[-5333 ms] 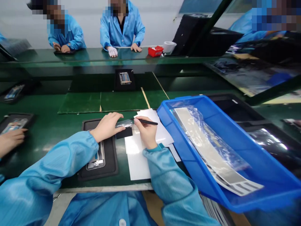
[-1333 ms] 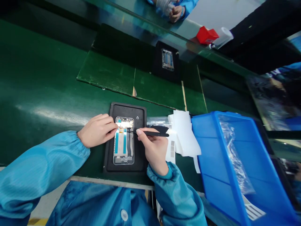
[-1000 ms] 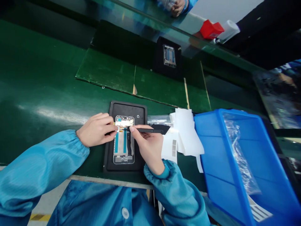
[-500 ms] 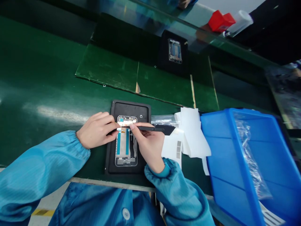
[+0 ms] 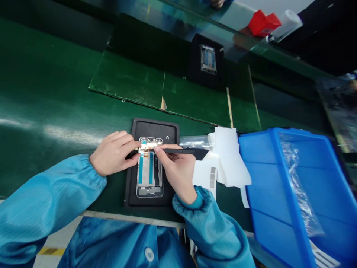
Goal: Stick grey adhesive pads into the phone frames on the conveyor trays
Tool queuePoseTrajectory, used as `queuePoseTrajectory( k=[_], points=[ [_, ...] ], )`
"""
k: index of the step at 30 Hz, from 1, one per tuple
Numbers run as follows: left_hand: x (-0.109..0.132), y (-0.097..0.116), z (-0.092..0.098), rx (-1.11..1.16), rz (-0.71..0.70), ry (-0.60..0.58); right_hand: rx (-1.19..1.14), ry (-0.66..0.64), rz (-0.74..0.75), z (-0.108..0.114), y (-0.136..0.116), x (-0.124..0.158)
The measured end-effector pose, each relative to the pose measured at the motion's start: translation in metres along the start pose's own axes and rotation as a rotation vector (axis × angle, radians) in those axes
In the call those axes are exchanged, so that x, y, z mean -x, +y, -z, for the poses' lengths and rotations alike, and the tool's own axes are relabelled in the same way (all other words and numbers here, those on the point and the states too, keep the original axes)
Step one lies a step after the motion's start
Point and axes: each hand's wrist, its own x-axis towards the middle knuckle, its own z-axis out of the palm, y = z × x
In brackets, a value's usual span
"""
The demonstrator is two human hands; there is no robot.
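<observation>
An opened phone [image 5: 145, 175] lies upright-oriented in a black tray [image 5: 154, 128], showing a circuit board near its top and blue strips below. My right hand [image 5: 178, 169] is closed round a black pen-like tool [image 5: 185, 151], whose tip side reaches over the phone's upper part. At the phone's upper left edge is my left hand [image 5: 115, 153], with thumb and fingertips bent toward the frame; what they hold, if anything, is too small to make out.
White papers [image 5: 230, 160] and a clear plastic bag [image 5: 195, 142] lie right of the tray. Further right stands a blue bin [image 5: 262, 178] holding clear plastic. A second phone [image 5: 208, 59] rests on a black tray at the back, near a red object [image 5: 263, 24].
My left hand has shifted slightly left, its fingertips a little farther from the phone's middle. My right hand with the black tool has barely moved.
</observation>
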Motion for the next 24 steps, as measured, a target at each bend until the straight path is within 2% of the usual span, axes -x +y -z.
queuePoseTrajectory(
  k=[15,24],
  points=[
    [0.0001,-0.0004,-0.0001,-0.001,0.001,-0.001,0.012,-0.019,0.001,0.0008,-0.0017,-0.0030],
    [-0.0001,0.0005,0.0010,0.015,-0.046,-0.060,0.026,-0.044,0.019,0.0021,0.0018,-0.0026]
  ],
)
